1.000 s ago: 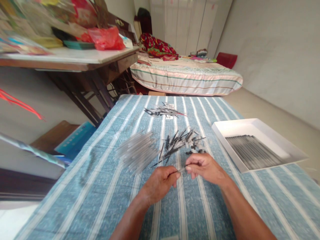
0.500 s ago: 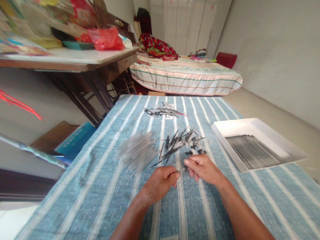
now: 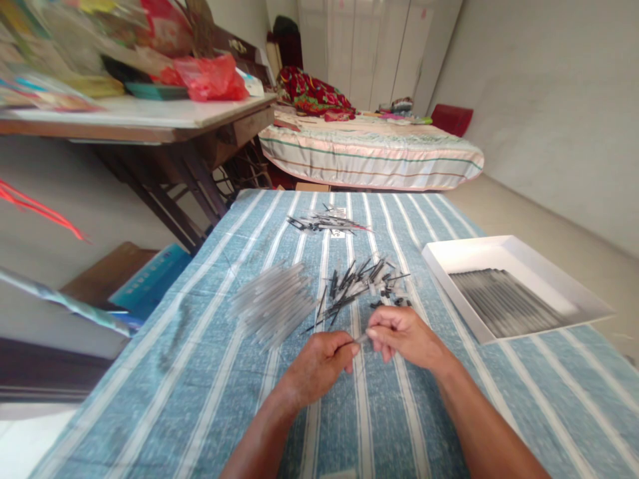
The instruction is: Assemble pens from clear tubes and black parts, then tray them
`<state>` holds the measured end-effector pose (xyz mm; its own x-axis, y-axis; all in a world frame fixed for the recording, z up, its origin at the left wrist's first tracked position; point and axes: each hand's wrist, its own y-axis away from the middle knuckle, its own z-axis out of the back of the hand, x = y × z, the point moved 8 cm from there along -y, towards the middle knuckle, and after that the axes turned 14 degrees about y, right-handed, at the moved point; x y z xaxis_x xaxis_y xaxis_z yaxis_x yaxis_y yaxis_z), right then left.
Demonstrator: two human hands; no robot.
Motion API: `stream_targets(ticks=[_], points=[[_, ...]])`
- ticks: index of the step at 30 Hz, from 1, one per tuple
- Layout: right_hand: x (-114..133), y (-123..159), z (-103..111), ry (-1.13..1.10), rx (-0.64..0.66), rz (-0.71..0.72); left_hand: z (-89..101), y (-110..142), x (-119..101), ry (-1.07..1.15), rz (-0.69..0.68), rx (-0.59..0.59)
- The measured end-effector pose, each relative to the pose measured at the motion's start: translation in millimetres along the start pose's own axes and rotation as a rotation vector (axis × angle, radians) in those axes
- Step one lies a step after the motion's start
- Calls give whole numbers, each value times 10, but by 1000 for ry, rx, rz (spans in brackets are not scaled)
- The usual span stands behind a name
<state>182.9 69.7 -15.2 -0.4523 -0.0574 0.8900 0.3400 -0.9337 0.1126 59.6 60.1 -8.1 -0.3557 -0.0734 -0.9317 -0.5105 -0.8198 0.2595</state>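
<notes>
My left hand (image 3: 327,359) is closed in a pinch round a thin translucent pen barrel (image 3: 361,338), which points up and to the right. At the barrel's far end the fingertips of my right hand (image 3: 402,336) are pressed together on it; any smaller part between them is hidden. A bundle of translucent barrels (image 3: 277,303) lies beyond my left hand. Ahead of my hands are loose thin black rods (image 3: 344,293) that look like refills, mixed with clear pieces. Small black caps (image 3: 382,304) lie just past my right hand.
A white box (image 3: 479,319) on the right holds a row of dark-filled pens (image 3: 504,299). Farther back lies another pile of thin black and clear parts (image 3: 327,219). The striped cloth (image 3: 210,332) covers the table. A cluttered desk (image 3: 164,126) stands left, a bed (image 3: 369,153) behind.
My right hand has shifted slightly, its fingertips still at the barrel's end. The dark bit seen there earlier no longer shows. My left hand stays nearly still.
</notes>
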Motion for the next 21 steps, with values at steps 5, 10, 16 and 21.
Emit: stream_targets(ticks=[5,10,16,21], points=[[-35,-1,10,20,-1,-29,8,-8,-15,-5,-15,-5],[-42,-7,-21,-11,-1,-35,26,-17,-35,-112,-95,-50],[-154,-32,-87,-56,-27,-138,-1,11,-104,-363,-321,-165],[-106,-23,-25,-79,-79,-108,42,52,-142,-480,-298,-262]])
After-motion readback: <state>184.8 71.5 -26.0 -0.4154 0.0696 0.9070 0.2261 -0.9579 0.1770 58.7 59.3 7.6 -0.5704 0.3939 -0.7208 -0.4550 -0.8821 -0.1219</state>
